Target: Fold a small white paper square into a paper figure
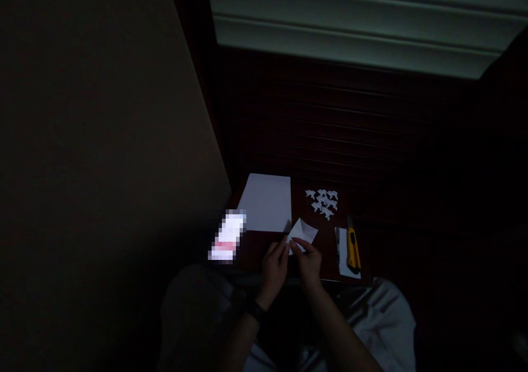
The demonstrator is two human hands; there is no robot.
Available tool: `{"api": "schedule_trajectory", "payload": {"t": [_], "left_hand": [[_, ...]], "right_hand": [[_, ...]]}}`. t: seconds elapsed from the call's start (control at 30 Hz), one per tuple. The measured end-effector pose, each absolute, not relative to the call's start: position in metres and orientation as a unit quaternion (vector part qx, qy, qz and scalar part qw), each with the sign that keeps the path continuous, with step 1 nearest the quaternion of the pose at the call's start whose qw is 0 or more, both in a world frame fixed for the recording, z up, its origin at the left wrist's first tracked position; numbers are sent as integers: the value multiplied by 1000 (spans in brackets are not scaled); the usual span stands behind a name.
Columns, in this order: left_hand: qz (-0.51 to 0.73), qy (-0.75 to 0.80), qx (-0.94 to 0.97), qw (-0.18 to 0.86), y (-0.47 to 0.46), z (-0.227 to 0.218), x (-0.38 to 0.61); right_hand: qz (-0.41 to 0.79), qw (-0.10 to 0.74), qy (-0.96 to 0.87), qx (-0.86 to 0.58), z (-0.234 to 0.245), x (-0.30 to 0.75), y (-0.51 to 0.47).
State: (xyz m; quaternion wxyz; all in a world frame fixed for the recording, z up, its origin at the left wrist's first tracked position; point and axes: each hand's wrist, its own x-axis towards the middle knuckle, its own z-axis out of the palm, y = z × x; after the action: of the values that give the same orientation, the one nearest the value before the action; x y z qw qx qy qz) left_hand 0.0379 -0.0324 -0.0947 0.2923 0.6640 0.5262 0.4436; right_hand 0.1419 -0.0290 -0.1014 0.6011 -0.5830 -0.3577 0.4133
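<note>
A small square of white paper [303, 231] with crease lines is held at its near edge between both hands, just above the dark table. My left hand [274, 265] pinches its left near corner, fingers closed. My right hand [309, 259] grips the near side with thumb and forefinger, close beside the left fingertips. The fingers hide the paper's near corner. Beyond it, several small folded white paper pieces [324, 201] lie in a cluster at the back right.
A larger white sheet [266, 204] lies at the back left. A lit, blurred-out screen [227, 237] is at the left edge. On the right, a yellow utility knife [352, 251] rests on white paper strips [343, 256]. A wall [124, 114] stands close on the left.
</note>
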Motion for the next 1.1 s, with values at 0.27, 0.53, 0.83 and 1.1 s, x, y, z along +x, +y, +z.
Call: {"api": "schedule_trajectory", "payload": {"t": [0.27, 0.53, 0.83, 1.1], "left_hand": [[454, 520, 654, 309, -32, -93, 38], [480, 507, 617, 362, -31, -89, 36], [497, 497, 485, 521, -15, -92, 23], [369, 467, 485, 641, -6, -77, 7]], "right_hand": [[414, 605, -358, -579, -99, 141, -30], [386, 600, -378, -590, -99, 142, -30], [409, 573, -409, -581, -97, 148, -29], [465, 543, -440, -544, -86, 165, -26]]}}
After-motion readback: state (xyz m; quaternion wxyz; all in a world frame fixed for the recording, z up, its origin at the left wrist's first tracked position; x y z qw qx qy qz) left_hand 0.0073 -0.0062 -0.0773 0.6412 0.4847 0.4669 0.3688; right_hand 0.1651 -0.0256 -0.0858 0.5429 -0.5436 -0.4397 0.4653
